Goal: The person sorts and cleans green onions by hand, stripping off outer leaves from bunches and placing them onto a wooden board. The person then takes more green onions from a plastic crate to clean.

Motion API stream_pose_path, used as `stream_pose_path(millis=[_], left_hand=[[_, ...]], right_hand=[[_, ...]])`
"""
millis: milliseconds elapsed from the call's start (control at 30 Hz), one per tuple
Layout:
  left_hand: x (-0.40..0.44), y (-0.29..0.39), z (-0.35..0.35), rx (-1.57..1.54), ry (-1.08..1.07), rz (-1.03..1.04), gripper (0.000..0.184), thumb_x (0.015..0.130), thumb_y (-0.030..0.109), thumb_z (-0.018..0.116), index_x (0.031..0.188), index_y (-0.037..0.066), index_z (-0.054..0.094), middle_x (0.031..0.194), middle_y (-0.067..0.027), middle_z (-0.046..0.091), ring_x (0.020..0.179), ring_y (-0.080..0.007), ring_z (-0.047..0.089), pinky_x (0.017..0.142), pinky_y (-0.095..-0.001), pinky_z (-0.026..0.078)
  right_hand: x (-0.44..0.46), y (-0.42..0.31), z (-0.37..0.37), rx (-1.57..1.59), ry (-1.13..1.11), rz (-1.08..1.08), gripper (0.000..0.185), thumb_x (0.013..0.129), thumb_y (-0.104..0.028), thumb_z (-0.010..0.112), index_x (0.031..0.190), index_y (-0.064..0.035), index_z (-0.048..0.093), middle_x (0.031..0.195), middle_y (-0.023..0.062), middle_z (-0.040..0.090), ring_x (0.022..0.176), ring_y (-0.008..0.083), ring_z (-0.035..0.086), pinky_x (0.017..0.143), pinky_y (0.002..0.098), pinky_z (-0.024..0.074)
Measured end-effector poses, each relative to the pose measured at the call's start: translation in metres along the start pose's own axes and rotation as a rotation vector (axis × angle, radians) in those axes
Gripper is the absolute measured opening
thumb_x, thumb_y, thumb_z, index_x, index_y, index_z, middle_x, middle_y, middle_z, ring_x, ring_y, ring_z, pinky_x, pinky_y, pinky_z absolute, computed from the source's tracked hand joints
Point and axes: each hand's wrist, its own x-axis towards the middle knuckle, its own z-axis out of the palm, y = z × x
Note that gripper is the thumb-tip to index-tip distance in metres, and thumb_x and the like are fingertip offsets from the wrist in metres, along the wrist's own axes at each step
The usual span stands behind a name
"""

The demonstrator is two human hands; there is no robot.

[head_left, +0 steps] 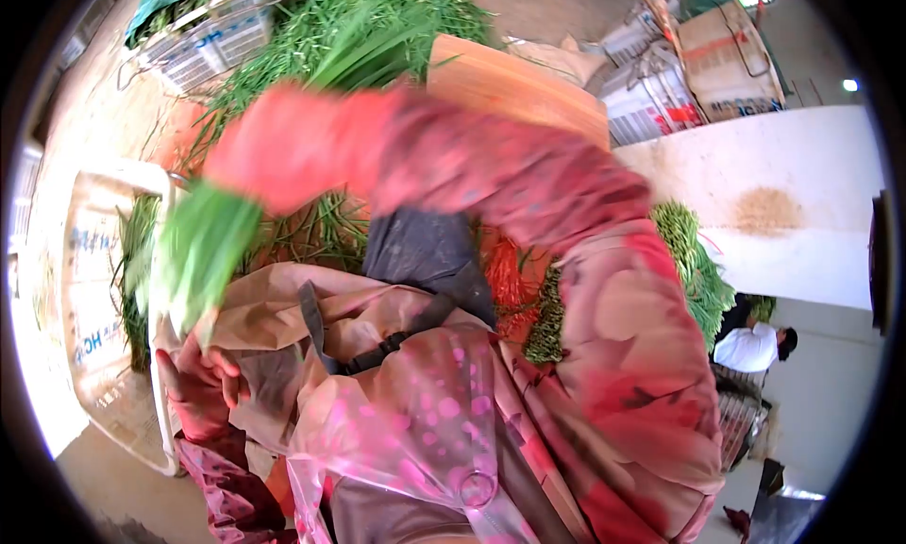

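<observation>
My right hand, in a red glove and smeared by motion, reaches across my front to the left. It grips a blurred bunch of long green stalks that hangs toward my left hand. More green leaves stick out above the red sleeve. My left hand, in a reddish glove, is low on the left, just below the end of the bunch. Its fingers are apart, and nothing shows in them. A white plastic crate with some green stalks inside stands beside it.
A large heap of green stalks lies ahead, with a wooden board beside it. Another white crate stands at the upper left. Tied green bundles are on the right, by a white surface. A person works farther right.
</observation>
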Motion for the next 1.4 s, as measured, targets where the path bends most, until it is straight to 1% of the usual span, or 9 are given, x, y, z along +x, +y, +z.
stream_pose_path(millis=[100,133,167,300,733,867,1033,1200,1400], left_hand=[[0.027,-0.028,-0.001,0.111,0.089,-0.124,0.07,0.096,0.057,0.033,0.135,-0.001,0.043,0.078,-0.007,0.065,0.049,-0.0124,0.056,0.053,-0.0324,0.056],[0.036,-0.041,-0.009,0.066,0.011,-0.193,0.065,0.095,0.053,0.042,0.133,0.0,0.045,0.088,-0.0116,0.069,0.059,-0.0168,0.064,0.061,-0.0326,0.058],[0.043,-0.057,-0.011,0.048,0.002,-0.254,0.06,0.096,0.049,0.044,0.132,0.001,0.047,0.089,-0.0116,0.069,0.061,-0.0174,0.065,0.061,-0.0328,0.058],[0.063,-0.085,0.0,0.028,-0.066,-0.421,0.052,0.095,0.04,0.051,0.128,0.001,0.05,0.094,-0.0131,0.069,0.067,-0.021,0.067,0.066,-0.0323,0.057],[0.069,-0.094,0.025,-0.007,0.193,-0.519,0.046,0.095,0.035,0.051,0.13,0.006,0.049,0.092,-0.0091,0.07,0.067,-0.0196,0.067,0.063,-0.0323,0.055],[0.068,-0.094,0.043,0.011,0.291,-0.495,0.044,0.094,0.036,0.055,0.126,0.007,0.054,0.091,-0.0066,0.068,0.064,-0.0159,0.062,0.065,-0.0287,0.051],[0.072,-0.093,0.048,0.029,0.299,-0.523,0.046,0.095,0.034,0.051,0.13,0.005,0.049,0.09,-0.0058,0.067,0.069,-0.0158,0.062,0.069,-0.029,0.049],[0.067,-0.098,0.046,0.004,0.273,-0.519,0.047,0.094,0.035,0.054,0.129,0.003,0.051,0.094,-0.0078,0.067,0.072,-0.013,0.062,0.07,-0.025,0.05],[0.059,-0.084,0.037,0.107,0.065,-0.375,0.043,0.092,0.019,0.061,0.131,0.002,0.05,0.102,-0.007,0.063,0.089,-0.0125,0.06,0.083,-0.0273,0.049]], right_hand=[[-0.081,0.082,-0.039,-0.117,0.265,0.186,0.024,0.078,-0.026,0.065,0.097,-0.012,0.06,0.09,0.011,0.065,0.08,0.0328,0.065,0.066,0.0418,0.054],[-0.117,0.095,-0.055,-0.2,0.052,0.517,0.025,0.074,-0.021,0.068,0.096,-0.0121,0.06,0.086,0.0104,0.066,0.08,0.0322,0.065,0.068,0.0415,0.0537],[-0.166,0.144,-0.026,-0.262,0.341,0.355,0.024,0.077,-0.024,0.066,0.097,-0.0107,0.059,0.088,0.0122,0.066,0.083,0.0358,0.065,0.071,0.0445,0.0528],[-0.257,0.147,0.001,-0.244,0.016,0.943,0.035,0.079,-0.033,0.065,0.107,-0.0117,0.061,0.095,0.0135,0.065,0.09,0.033,0.064,0.072,0.046,0.0517],[-0.294,0.203,0.209,0.029,-0.396,1.108,0.023,0.081,-0.027,0.06,0.093,-0.0079,0.062,0.087,0.017,0.068,0.083,0.0331,0.068,0.068,0.0443,0.0533],[-0.338,0.253,0.214,0.237,-0.229,1.396,0.046,0.081,-0.041,0.062,0.113,-0.0085,0.056,0.106,0.0202,0.064,0.098,0.0378,0.062,0.083,0.0468,0.05],[-0.382,0.272,0.237,0.123,-0.097,1.206,0.063,0.078,-0.05,0.063,0.129,-0.0153,0.049,0.119,0.0194,0.06,0.108,0.0389,0.058,0.09,0.0491,0.0462],[-0.364,0.256,0.185,0.348,-0.178,1.048,0.091,0.069,-0.032,0.077,0.142,-0.0034,0.032,0.136,0.0226,0.046,0.124,0.0367,0.047,0.102,0.0429,0.0387],[-0.258,0.24,0.149,0.17,0.046,1.002,0.083,0.075,-0.028,0.075,0.144,-0.0084,0.033,0.128,0.0194,0.055,0.116,0.0297,0.056,0.097,0.0399,0.043]])
